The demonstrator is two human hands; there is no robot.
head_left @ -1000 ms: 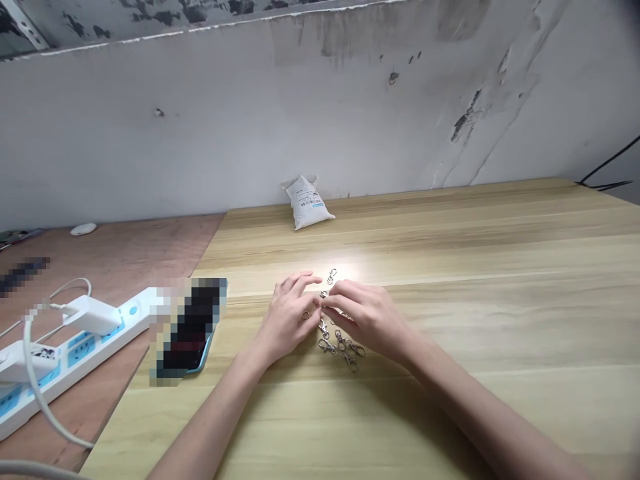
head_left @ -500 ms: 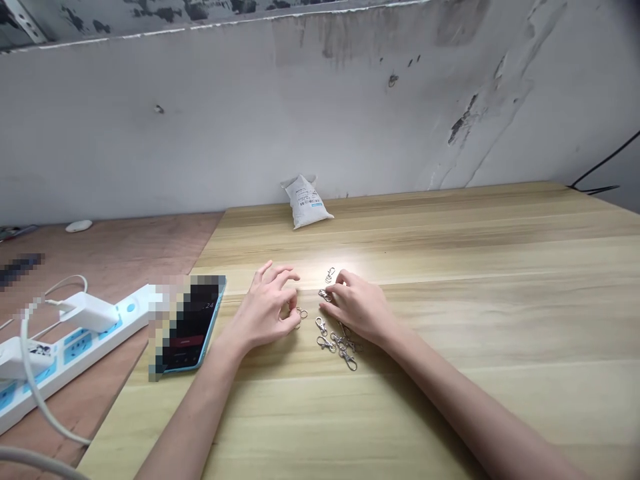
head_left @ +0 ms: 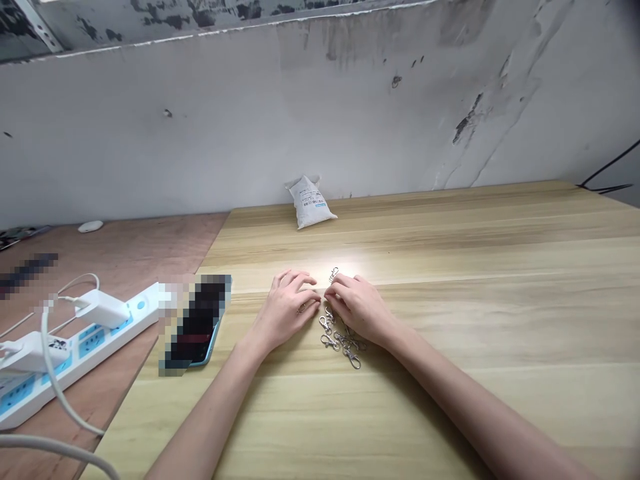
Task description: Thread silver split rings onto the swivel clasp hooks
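Observation:
Both my hands rest on the light wooden table [head_left: 450, 300], fingertips almost meeting. My left hand [head_left: 287, 308] is curled, thumb and fingers pinching a small metal key ring [head_left: 301, 309]. My right hand [head_left: 356, 307] is curled too, its fingertips pinching a small silver clasp [head_left: 327, 295] right beside the left fingers. A heap of several silver lobster clasps [head_left: 343, 340] lies just under and in front of the right hand. One more clasp [head_left: 333, 273] lies alone a little farther away, in a bright spot of light.
A small white sachet [head_left: 310, 201] leans by the wall. To the left lie a phone in a blue case [head_left: 197, 327], a white power strip [head_left: 75, 347] with plugged chargers and cables, and a small white object [head_left: 91, 226] on the reddish board.
Half a second ago my hands were apart, with the left over a ring on the table; now they have come together again, the ring in the left fingers and a clasp in the right.

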